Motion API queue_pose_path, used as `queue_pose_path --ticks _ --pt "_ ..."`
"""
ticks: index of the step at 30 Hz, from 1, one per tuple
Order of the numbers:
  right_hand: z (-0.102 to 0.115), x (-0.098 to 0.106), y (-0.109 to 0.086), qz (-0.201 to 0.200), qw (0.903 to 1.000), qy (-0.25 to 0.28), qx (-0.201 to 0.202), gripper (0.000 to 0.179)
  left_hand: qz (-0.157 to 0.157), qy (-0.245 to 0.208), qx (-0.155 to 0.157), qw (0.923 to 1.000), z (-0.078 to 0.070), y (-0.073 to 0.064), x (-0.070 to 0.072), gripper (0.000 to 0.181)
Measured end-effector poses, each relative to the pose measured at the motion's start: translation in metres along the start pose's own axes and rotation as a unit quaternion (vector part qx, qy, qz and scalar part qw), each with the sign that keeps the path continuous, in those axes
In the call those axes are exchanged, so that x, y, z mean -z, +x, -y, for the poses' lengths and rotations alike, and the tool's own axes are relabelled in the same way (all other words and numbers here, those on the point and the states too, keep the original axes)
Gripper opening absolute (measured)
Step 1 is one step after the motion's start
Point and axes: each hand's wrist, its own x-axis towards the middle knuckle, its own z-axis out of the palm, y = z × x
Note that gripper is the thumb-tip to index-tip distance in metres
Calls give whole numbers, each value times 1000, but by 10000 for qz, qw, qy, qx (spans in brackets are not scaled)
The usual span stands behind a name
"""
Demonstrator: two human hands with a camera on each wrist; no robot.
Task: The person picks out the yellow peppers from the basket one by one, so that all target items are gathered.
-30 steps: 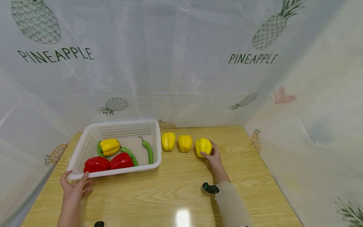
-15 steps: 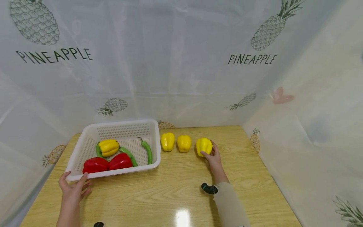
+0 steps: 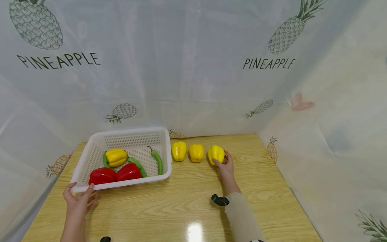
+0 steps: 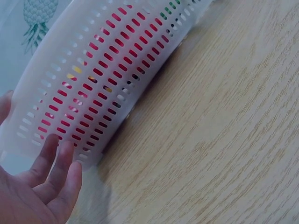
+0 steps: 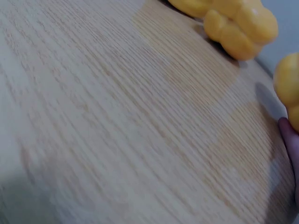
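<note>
This is a screened-off booth: pale sheets [image 3: 211, 111] printed with pineapples [image 3: 287, 33] hang around 3 sides of a wood-grain desk [image 3: 169, 208]. Whether it stands in a home, lab or workshop is unclear.

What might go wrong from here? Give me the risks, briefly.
1. The right grip has a rounded, glossy yellow pepper, so it could slip.
2. Sweeping it left and low might knock the middle pepper, which sits close by in the row.
3. The left grip is at the basket's near-left corner; a tug there could shift the basket and perhaps roll the red peppers.
</note>
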Motion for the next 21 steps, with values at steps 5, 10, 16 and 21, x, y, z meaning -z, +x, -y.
queue_pose_path --ticks 5,10,16,21 --pt "1 -6 4 -178 9997 176 54 83 -21 -41 309 9995 -4 -4 -2 66" --pt "1 -10 6 -335 9992 177 155 82 61 -64 60 9999 3 0 0 66" --pt "-1 -13 6 -403 9985 -124 346 79 216 -100 -88 9997 20 21 10 69" --pt "-4 -15 5 -397 9972 -319 546 79 282 -299 -5 9992 30 33 16 72"
